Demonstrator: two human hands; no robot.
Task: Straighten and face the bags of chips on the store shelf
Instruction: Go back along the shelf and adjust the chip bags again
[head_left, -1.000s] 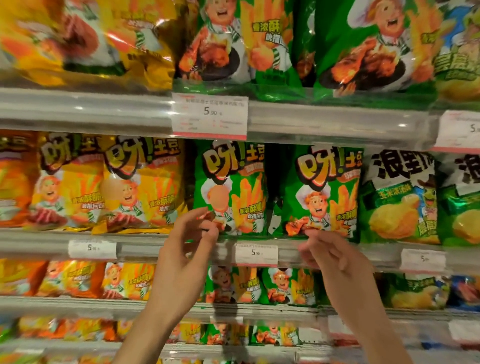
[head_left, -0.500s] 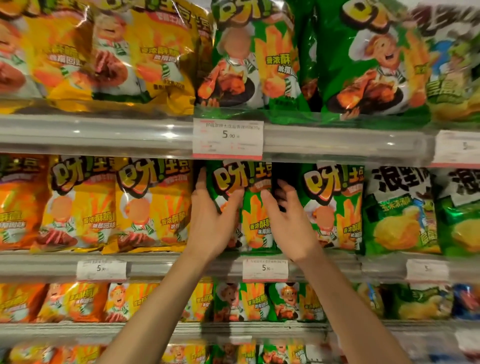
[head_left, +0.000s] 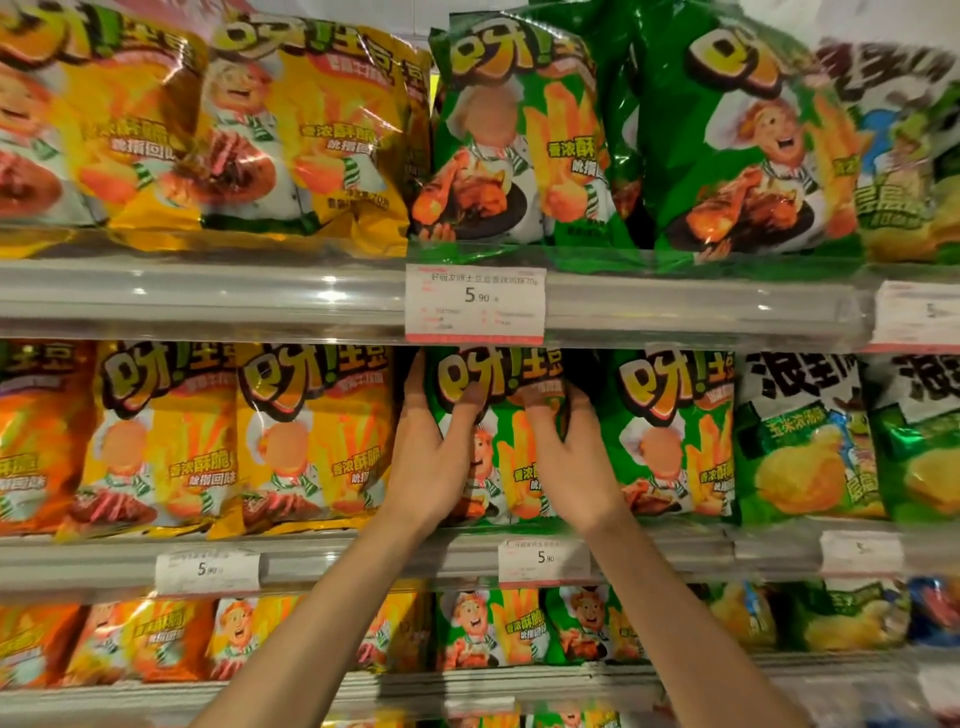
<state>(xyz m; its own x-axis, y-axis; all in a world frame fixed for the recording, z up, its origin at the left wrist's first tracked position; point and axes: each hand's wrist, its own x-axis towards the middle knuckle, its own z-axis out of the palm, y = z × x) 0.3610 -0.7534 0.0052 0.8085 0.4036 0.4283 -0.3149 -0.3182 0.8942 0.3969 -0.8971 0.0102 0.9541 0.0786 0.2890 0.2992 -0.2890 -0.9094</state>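
Clearly our left hand (head_left: 431, 457) and right hand (head_left: 566, 457) clasp the light, crinkly, slippery green bag (head_left: 498, 415) by its sides, a gentle grip.

Left hand (head_left: 428, 457): raised, fingers curled round the left edge of a green bag (head_left: 498, 415), thumb across its front.
Right hand (head_left: 569, 457): raised, gripping the bag's right edge.

Both hands cover the lower front of the green bag (head_left: 496, 384), their fingers (head_left: 415, 374) hidden behind its sides
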